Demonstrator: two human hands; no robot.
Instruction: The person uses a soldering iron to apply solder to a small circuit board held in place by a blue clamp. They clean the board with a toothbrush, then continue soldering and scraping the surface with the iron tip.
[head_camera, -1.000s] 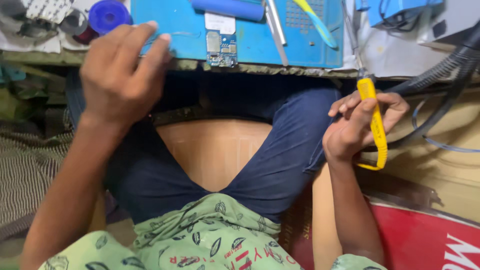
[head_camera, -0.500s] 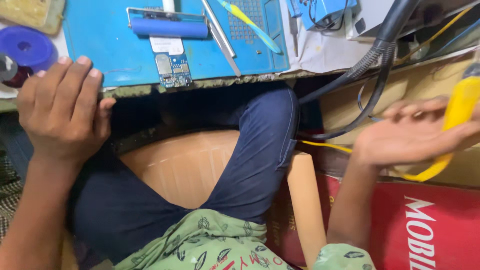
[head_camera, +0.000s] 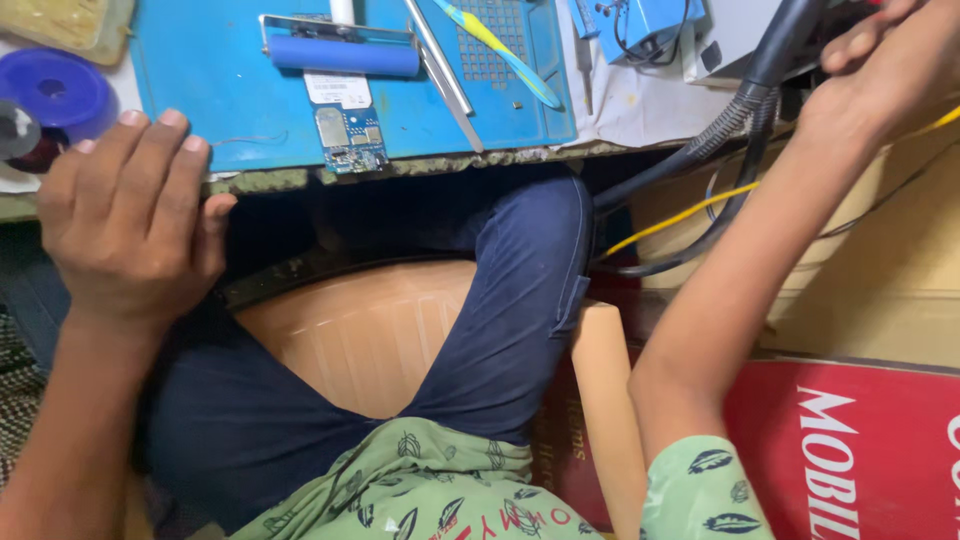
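Blue mat (head_camera: 200, 80) edge lies under left hand (head_camera: 125, 215), fingers spread, holding nothing; circuit board (head_camera: 345, 135) just right of it. Right hand (head_camera: 865, 80) far right by hoses (head_camera: 740, 100), grip can't tell.

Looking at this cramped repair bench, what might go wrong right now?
The small circuit board lies at the very edge of the blue mat, close to the left hand on the bench edge; a nudge might tip it into the lap. The right hand reaches across the black hose and yellow wire, so the arm could snag them and drag gear along.
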